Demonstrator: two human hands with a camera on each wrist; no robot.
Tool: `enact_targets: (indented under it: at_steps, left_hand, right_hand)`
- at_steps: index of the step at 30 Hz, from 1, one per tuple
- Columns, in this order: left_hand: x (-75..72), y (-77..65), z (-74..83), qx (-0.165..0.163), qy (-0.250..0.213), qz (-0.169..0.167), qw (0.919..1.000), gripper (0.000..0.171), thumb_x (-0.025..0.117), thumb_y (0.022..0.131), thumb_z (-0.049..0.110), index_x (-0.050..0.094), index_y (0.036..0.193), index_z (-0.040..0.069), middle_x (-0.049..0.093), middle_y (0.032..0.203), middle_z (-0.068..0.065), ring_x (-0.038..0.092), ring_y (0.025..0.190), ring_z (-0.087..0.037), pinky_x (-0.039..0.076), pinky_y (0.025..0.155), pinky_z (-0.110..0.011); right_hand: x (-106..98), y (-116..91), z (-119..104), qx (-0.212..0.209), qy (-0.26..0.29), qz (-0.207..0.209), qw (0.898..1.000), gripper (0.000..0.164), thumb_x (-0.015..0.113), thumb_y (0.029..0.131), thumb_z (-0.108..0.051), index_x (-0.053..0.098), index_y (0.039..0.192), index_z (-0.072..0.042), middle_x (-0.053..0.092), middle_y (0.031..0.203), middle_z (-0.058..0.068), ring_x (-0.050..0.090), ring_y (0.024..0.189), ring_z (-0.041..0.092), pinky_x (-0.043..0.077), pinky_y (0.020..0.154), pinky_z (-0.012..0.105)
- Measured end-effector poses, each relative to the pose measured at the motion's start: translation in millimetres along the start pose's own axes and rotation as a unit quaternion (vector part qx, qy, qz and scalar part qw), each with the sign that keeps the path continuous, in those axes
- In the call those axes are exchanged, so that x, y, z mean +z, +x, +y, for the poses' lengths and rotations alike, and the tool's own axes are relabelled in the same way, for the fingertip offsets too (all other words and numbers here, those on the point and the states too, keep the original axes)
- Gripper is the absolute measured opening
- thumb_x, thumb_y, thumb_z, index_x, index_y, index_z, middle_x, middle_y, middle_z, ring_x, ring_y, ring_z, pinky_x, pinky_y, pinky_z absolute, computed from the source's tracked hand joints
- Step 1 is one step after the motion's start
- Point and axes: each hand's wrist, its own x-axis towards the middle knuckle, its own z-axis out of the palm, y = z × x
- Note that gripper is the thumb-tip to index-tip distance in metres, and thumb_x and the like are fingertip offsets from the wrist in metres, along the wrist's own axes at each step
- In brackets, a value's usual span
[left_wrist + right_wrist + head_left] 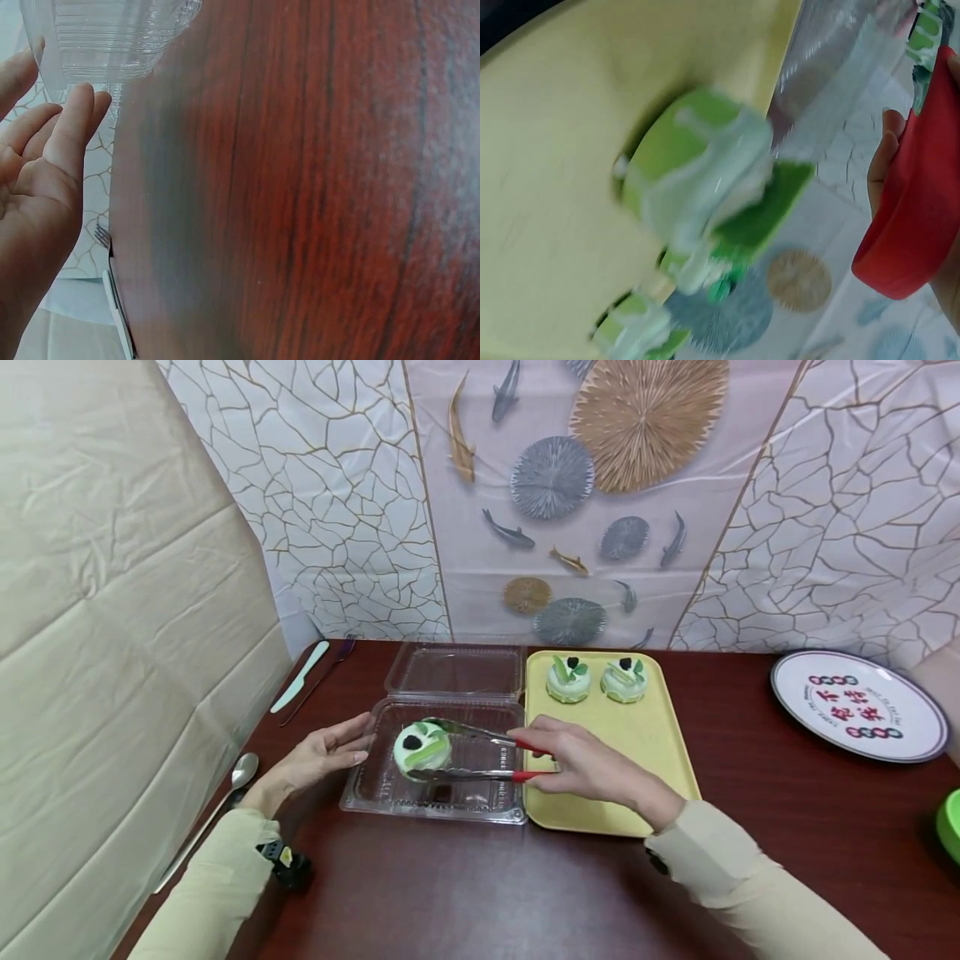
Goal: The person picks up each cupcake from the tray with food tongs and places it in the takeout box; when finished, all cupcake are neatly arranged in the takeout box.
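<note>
My right hand (pixel 581 764) grips tongs (pixel 517 774) with red handles (pixel 911 202). Their metal tips lie on either side of a small round cake (pixel 408 760), which has pale green icing, a dark berry and a green slice. This cake is inside the base of a hinged clear plastic box (pixel 435 812). At the box's left wall, my left hand (pixel 326 756) has its fingers extended; in the left wrist view the fingertips are close to the clear plastic, and contact is hard to tell. Two similar cakes (pixel 567 681) sit at the back of a yellow tray (pixel 622 727). A nearer cake (pixel 697 165) shows in the right wrist view.
The box's lid (pixel 457 668) lies open toward the wall. Left of it are a pale knife (pixel 300 677) and a fork (pixel 318 681), with a long spoon (pixel 217 810) nearer. A white plate (pixel 858 706) and part of a green object (pixel 951 827) are at right.
</note>
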Motion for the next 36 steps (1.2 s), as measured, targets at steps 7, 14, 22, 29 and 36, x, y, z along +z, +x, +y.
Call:
enact_targets:
  at_steps: [7,14,22,29,36]
  left_hand:
    - [0.1,1.0,-0.7,0.006,-0.005,-0.004,1.0000,0.076,0.059,0.096,0.004,0.011,0.154,-0.005,0.009,0.161,-0.028,0.049,0.120,0.014,0.045,0.095,-0.010]
    - [0.3,1.0,-1.0,0.004,0.003,-0.002,1.0000,0.077,0.059,0.096,0.006,0.011,0.154,-0.006,0.008,0.160,-0.029,0.049,0.119,0.015,0.044,0.095,-0.009]
    - [0.6,0.2,0.0,-0.002,0.020,-0.001,0.9998,0.076,0.060,0.096,0.007,0.012,0.155,-0.003,0.015,0.160,-0.028,0.048,0.119,0.015,0.043,0.095,-0.009]
    - [1.4,0.9,0.1,-0.005,0.018,-0.003,0.9998,0.077,0.060,0.096,0.008,0.012,0.155,-0.003,0.015,0.160,-0.028,0.048,0.119,0.015,0.044,0.095,-0.010]
    - [2.3,1.7,0.0,-0.001,0.022,-0.005,0.9997,0.077,0.060,0.096,0.007,0.012,0.155,-0.004,0.015,0.159,-0.029,0.048,0.118,0.016,0.045,0.094,-0.009]
  right_hand:
    - [13,22,-7,0.009,-0.001,-0.060,0.998,0.052,0.077,0.078,-0.012,0.062,0.126,0.003,0.061,0.095,0.006,0.047,0.075,0.010,0.043,0.067,0.020]
    - [18,36,-9,0.023,-0.001,-0.102,0.995,0.050,0.076,0.079,-0.012,0.063,0.126,-0.001,0.059,0.092,0.004,0.039,0.066,0.005,0.037,0.060,0.018]
    - [25,43,-9,0.018,-0.014,-0.115,0.993,0.050,0.077,0.080,-0.015,0.063,0.126,-0.001,0.062,0.098,0.008,0.042,0.069,0.007,0.039,0.064,0.019]
    - [26,44,-9,0.017,-0.024,-0.125,0.992,0.050,0.078,0.081,-0.015,0.063,0.126,0.000,0.062,0.098,0.009,0.045,0.071,0.008,0.041,0.063,0.020]
    - [27,44,-8,0.030,-0.018,-0.130,0.991,0.052,0.078,0.081,-0.017,0.063,0.128,-0.001,0.064,0.101,0.011,0.046,0.069,0.007,0.041,0.062,0.019]
